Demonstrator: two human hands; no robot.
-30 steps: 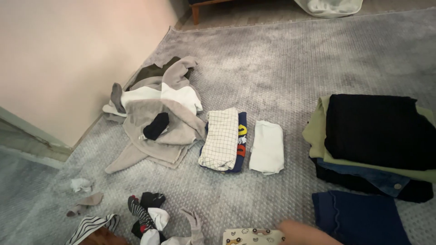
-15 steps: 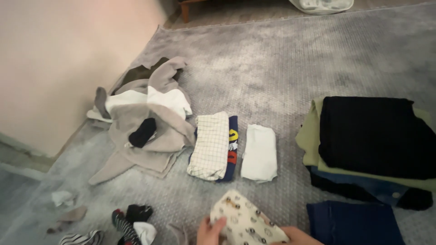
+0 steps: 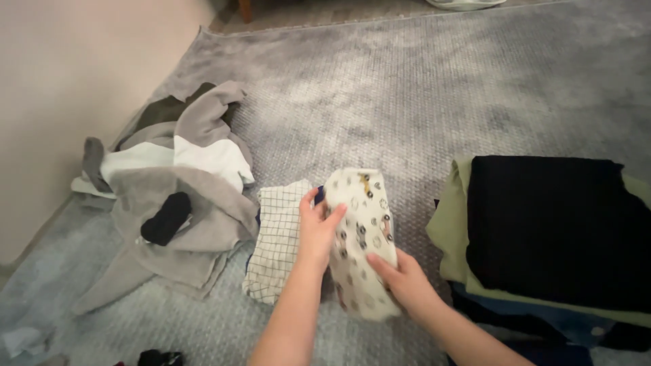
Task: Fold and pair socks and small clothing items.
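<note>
Grey textured carpet (image 3: 407, 102) covers the floor and carries all the clothing; a pale wall (image 3: 61, 81) runs along its far left edge. Both hands work at the centre of the view on a folded cream garment with small printed motifs (image 3: 359, 237), which lies lengthwise on the carpet. The left hand (image 3: 319, 227) rests on the garment's left edge near its upper half, fingers together and pressed flat against the fabric, thumb raised toward the top. The right hand (image 3: 407, 278) holds the lower right part of the same garment, fingers extended along the cloth and thumb on top; whether the fingers pinch the edge or only press it cannot be told. Just left of the left hand, touching the cream garment, lies a folded white checked garment (image 3: 274, 244), with a dark blue edge showing beneath it. Farther left sits a loose heap of grey and white clothes (image 3: 183, 196) with a black sock (image 3: 166, 218) on top. Right of the right hand stands a folded stack: a black garment (image 3: 556, 230) on an olive green one (image 3: 451, 227), with denim (image 3: 542, 325) below.
</note>
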